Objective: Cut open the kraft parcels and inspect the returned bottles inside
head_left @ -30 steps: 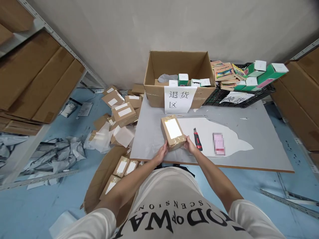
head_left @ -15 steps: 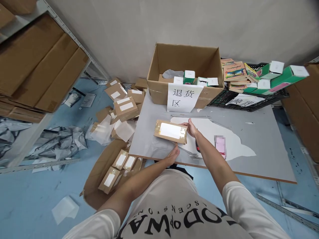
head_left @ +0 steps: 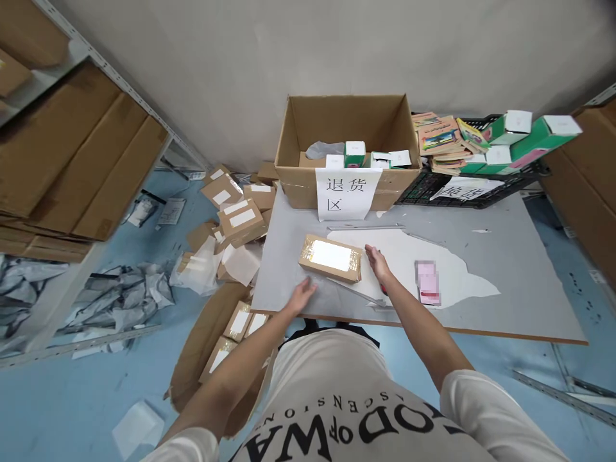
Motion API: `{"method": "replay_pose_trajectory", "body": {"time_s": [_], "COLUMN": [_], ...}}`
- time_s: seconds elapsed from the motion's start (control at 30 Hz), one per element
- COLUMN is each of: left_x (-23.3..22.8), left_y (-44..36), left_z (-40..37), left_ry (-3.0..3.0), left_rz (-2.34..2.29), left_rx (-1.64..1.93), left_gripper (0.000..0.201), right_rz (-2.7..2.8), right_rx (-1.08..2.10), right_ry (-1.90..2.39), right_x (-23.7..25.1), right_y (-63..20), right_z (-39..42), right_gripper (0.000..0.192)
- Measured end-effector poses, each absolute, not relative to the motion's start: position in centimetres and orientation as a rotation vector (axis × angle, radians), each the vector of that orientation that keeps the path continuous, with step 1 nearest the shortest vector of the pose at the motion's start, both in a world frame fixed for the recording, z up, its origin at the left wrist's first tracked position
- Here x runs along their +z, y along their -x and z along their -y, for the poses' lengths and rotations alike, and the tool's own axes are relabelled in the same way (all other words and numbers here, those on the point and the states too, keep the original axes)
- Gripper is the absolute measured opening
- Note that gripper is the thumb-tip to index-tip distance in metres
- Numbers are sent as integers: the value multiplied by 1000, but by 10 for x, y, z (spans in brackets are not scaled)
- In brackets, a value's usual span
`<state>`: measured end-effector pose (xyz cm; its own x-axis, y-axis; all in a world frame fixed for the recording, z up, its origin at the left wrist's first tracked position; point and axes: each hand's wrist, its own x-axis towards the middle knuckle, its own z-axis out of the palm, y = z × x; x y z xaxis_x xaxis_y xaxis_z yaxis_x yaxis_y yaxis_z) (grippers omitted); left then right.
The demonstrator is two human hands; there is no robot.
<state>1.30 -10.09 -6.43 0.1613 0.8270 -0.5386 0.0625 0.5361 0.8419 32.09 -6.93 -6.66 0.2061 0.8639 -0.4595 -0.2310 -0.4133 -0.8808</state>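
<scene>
A taped brown cardboard box [head_left: 331, 258] with a white label lies on the grey table [head_left: 510, 276], partly over a white sheet [head_left: 447, 269]. My left hand [head_left: 302, 295] is just in front of the box's near left side, fingers apart and holding nothing. Beyond the box's right end, my right hand [head_left: 378, 263] is held edge-on with its fingers stretched out, apart from the box. A small red thing shows beside my right wrist, mostly hidden. Farther right lies a phone [head_left: 427, 283] with a pink screen.
A large open carton [head_left: 298, 186] with a paper sign stands at the back, small green-and-white boxes inside. Right of it is a black crate [head_left: 414, 189] with booklets and boxes. Labelled parcels [head_left: 240, 218] pile up left of the table, above another open carton [head_left: 197, 340] of parcels.
Both hands have let go of the cardboard box, which has come down onto the table. My left hand has moved left, my right hand slightly right. The view has shifted a little.
</scene>
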Motion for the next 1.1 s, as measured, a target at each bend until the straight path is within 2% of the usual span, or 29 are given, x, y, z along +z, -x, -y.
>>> {"method": "replay_pose_trajectory", "body": {"time_s": [0.03,0.1,0.17,0.23,0.3,0.4,0.57,0.63,0.83,1.1], "left_x": [-65,-66,-65,-63,-61,-56,-42,-37,-40,-62], "left_y": [0,20,28,26,16,2,-1,0,-5,-8], "left_z": [91,71,52,39,33,36,44,44,35,35], "left_ry": [-860,-897,-988,-1114,-1208,-1232,-1251,-1317,-1493,-1455], "left_rz": [-1406,-1469,-1449,-1379,-1286,-1211,-1204,-1209,-1281,-1363], "left_rx": [707,762,764,735,703,711,712,709,688,614], "left_gripper": [74,86,88,80,69,57,46,48,52,47], "right_rz": [680,783,945,1055,1101,1091,1144,1247,1571,1532], "right_rx": [1382,1336,1320,1307,1293,1255,1186,1122,940,1051], "right_ry": [1514,1556,1575,1562,1546,1563,1669,1802,2181,2222], "right_x": [-71,-80,-86,-87,-84,-73,-51,-40,-17,-40], "right_y": [-321,-317,-306,-291,-277,-264,-278,-289,-307,-309], "right_z": [84,113,135,147,148,141,135,131,102,84], "right_gripper": [54,70,92,102,98,77,43,36,53,59]}}
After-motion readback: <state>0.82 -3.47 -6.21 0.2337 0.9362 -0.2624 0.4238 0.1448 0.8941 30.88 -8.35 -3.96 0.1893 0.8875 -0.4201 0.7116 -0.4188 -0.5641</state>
